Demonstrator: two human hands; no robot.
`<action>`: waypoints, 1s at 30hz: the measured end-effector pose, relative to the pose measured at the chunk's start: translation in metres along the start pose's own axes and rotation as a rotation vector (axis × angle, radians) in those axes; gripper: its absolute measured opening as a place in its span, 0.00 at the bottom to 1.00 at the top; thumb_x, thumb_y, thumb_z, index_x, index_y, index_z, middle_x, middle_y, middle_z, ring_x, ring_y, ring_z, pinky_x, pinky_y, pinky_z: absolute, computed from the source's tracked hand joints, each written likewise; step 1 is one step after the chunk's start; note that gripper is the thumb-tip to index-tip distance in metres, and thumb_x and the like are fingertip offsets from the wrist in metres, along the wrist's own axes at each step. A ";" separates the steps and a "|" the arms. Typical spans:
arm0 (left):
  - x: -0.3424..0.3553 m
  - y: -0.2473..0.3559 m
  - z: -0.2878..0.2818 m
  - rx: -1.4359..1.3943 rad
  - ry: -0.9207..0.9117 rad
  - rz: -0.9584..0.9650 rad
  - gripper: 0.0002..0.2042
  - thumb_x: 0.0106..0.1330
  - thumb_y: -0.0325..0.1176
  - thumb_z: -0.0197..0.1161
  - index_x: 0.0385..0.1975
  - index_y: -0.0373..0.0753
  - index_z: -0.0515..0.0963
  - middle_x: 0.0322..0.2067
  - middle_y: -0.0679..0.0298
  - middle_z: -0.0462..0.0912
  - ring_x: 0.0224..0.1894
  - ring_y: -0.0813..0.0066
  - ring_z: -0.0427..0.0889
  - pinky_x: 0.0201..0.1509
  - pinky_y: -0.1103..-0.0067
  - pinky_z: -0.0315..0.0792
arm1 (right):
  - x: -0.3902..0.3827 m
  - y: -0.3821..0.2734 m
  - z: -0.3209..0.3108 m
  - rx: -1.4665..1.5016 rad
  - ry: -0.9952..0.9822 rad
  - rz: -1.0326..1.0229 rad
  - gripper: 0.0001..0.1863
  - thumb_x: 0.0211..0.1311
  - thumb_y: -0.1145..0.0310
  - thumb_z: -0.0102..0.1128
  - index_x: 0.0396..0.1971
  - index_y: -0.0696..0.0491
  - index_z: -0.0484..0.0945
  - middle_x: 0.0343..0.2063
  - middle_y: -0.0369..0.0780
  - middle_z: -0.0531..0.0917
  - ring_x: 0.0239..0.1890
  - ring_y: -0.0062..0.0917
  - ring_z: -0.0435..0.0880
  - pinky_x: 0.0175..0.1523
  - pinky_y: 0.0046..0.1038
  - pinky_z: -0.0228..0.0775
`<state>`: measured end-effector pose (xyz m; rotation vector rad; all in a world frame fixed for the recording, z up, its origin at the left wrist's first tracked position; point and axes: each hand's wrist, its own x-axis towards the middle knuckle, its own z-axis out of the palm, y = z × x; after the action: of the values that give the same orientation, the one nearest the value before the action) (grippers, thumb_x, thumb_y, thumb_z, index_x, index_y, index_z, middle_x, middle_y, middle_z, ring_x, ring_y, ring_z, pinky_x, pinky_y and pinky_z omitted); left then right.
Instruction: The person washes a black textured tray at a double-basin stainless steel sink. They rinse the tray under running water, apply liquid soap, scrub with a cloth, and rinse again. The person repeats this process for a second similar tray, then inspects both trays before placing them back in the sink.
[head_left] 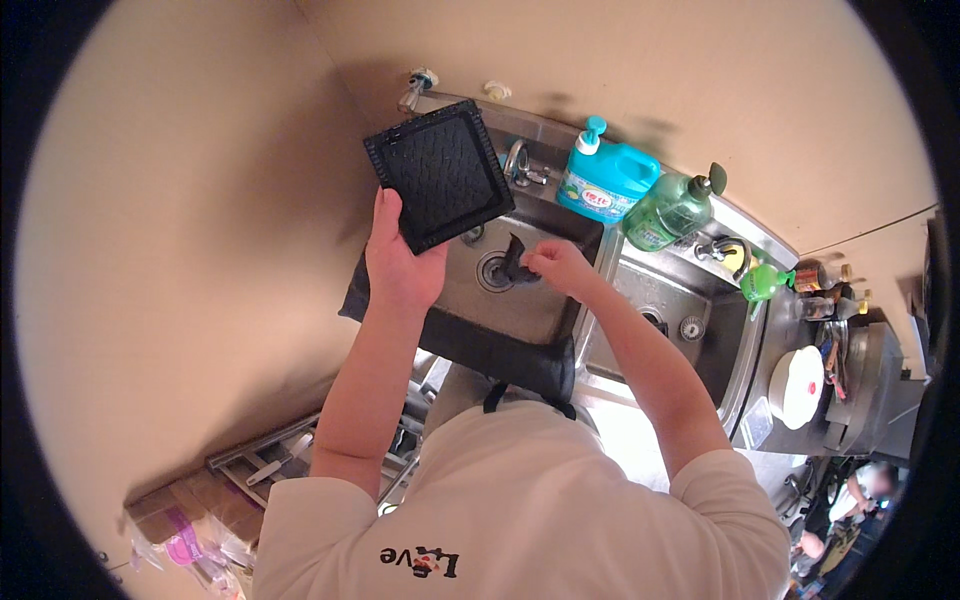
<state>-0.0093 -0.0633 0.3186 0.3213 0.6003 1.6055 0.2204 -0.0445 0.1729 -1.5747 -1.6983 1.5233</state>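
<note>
My left hand (pixel 405 250) grips a black, square-edged tray (pixel 440 170) by its lower corner, holding it tilted up over the left side of the sink. The tray's inner face has a streaked, wet-looking surface. Between the fingertips of my right hand (pixel 562 267) hangs a small dark, limp piece like a rag (pixel 515 262); its exact kind is hard to make out. It is over the drain of the left steel sink basin (pixel 470 308), apart from the tray.
Behind the basins stand a chrome faucet (pixel 517 163), a turquoise jug with a pump (pixel 608 180), a green pump bottle (pixel 670 210) and a second faucet (pixel 728 253). A right basin (pixel 630 345) adjoins. A white round container (pixel 797 388) sits farther right. Other people are at lower right.
</note>
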 end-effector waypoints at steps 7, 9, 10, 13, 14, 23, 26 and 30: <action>-0.005 -0.005 -0.006 -0.008 0.148 -0.049 0.20 0.70 0.43 0.50 0.56 0.39 0.69 0.55 0.59 0.74 0.58 0.57 0.70 0.65 0.58 0.60 | 0.019 0.073 0.027 0.009 -0.020 0.136 0.17 0.51 0.61 0.66 0.32 0.60 0.76 0.30 0.44 0.81 0.31 0.32 0.82 0.41 0.33 0.75; -0.008 -0.006 -0.024 0.103 0.111 -0.005 0.20 0.70 0.43 0.50 0.56 0.39 0.68 0.55 0.59 0.73 0.58 0.57 0.70 0.65 0.58 0.60 | 0.027 0.094 0.036 -0.346 -0.084 0.073 0.19 0.51 0.60 0.64 0.37 0.60 0.78 0.35 0.48 0.82 0.35 0.38 0.83 0.43 0.36 0.76; -0.011 -0.006 -0.034 0.161 0.100 0.018 0.20 0.70 0.43 0.50 0.56 0.39 0.68 0.56 0.59 0.73 0.59 0.57 0.70 0.65 0.58 0.60 | 0.033 0.102 0.047 -0.444 -0.112 0.083 0.20 0.52 0.59 0.63 0.38 0.60 0.78 0.37 0.49 0.82 0.38 0.40 0.82 0.45 0.37 0.75; -0.021 -0.003 -0.041 -0.013 0.181 -0.089 0.20 0.70 0.43 0.49 0.57 0.39 0.67 0.57 0.59 0.71 0.60 0.57 0.68 0.66 0.59 0.59 | 0.056 0.152 0.085 -0.641 -0.199 0.179 0.23 0.54 0.56 0.59 0.42 0.61 0.78 0.45 0.52 0.79 0.47 0.44 0.79 0.51 0.38 0.72; -0.023 -0.004 -0.039 0.005 0.233 -0.110 0.20 0.71 0.43 0.48 0.58 0.39 0.67 0.58 0.58 0.71 0.60 0.57 0.68 0.66 0.59 0.59 | 0.075 0.192 0.103 -0.639 -0.222 0.252 0.24 0.55 0.55 0.57 0.43 0.61 0.78 0.47 0.52 0.78 0.49 0.44 0.78 0.53 0.37 0.71; -0.045 0.010 -0.067 0.061 0.319 -0.175 0.20 0.70 0.45 0.51 0.59 0.46 0.66 0.59 0.66 0.69 0.62 0.66 0.66 0.66 0.60 0.59 | 0.106 0.218 0.156 -0.329 0.109 0.753 0.24 0.60 0.56 0.51 0.44 0.63 0.77 0.53 0.52 0.75 0.55 0.46 0.75 0.57 0.41 0.68; -0.044 0.019 -0.080 0.074 0.472 -0.158 0.21 0.70 0.45 0.51 0.58 0.44 0.66 0.59 0.63 0.69 0.61 0.63 0.67 0.65 0.60 0.60 | 0.097 0.187 0.144 -0.425 -0.014 0.653 0.21 0.60 0.58 0.52 0.45 0.58 0.78 0.50 0.49 0.78 0.53 0.43 0.77 0.54 0.41 0.71; -0.031 0.027 -0.084 0.060 0.349 -0.167 0.21 0.70 0.45 0.51 0.58 0.42 0.66 0.57 0.61 0.71 0.60 0.61 0.69 0.65 0.60 0.60 | 0.079 0.147 0.122 -0.581 0.074 0.593 0.15 0.58 0.61 0.52 0.39 0.53 0.82 0.43 0.44 0.83 0.46 0.38 0.82 0.48 0.40 0.75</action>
<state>-0.0729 -0.1101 0.2693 0.0311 0.9187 1.4933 0.1652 -0.0598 -0.0253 -2.5794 -1.8295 1.2196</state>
